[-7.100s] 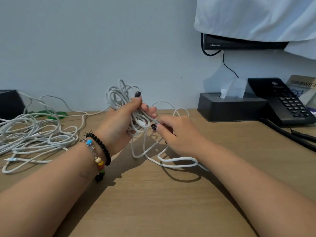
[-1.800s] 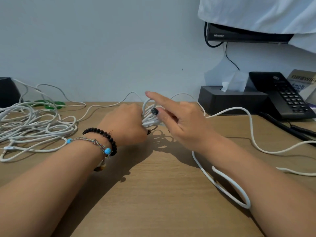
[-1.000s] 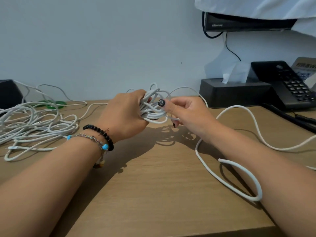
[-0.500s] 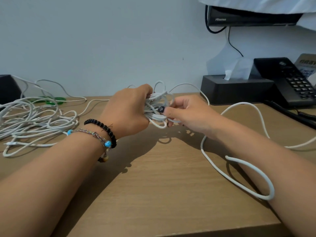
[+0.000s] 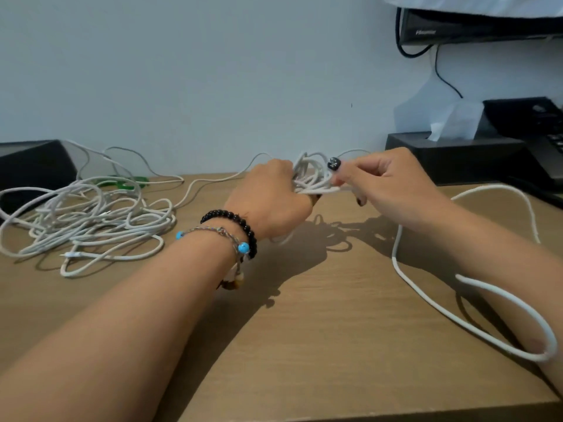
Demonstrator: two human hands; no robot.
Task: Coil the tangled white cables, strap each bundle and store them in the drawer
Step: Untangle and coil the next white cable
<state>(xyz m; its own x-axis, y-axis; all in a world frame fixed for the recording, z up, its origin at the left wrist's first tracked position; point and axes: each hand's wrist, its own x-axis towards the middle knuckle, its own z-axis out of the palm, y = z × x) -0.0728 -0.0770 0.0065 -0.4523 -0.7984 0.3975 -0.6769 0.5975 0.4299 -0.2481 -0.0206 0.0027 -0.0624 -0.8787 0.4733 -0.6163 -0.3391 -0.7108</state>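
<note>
My left hand [image 5: 268, 202] grips a small coil of white cable [image 5: 312, 176] just above the wooden desk [image 5: 304, 315]. My right hand [image 5: 387, 184] pinches a strand of the same cable at the coil's right side. The loose tail [image 5: 451, 315] runs from my right hand down across the desk and loops under my right forearm. A tangled heap of white cables [image 5: 88, 217] lies at the left of the desk. Green straps [image 5: 122, 182] lie behind that heap. No drawer is in view.
A black tissue box [image 5: 451, 156] and a black telephone [image 5: 536, 138] stand at the back right by the wall. A black box [image 5: 30, 166] sits at the far left. The desk's front edge [image 5: 380, 414] runs close below my arms.
Over the past seconds both hands stayed at the coil and drifted slightly toward the wall. My right hand moved from the coil's front to its right side, pinching a strand.
</note>
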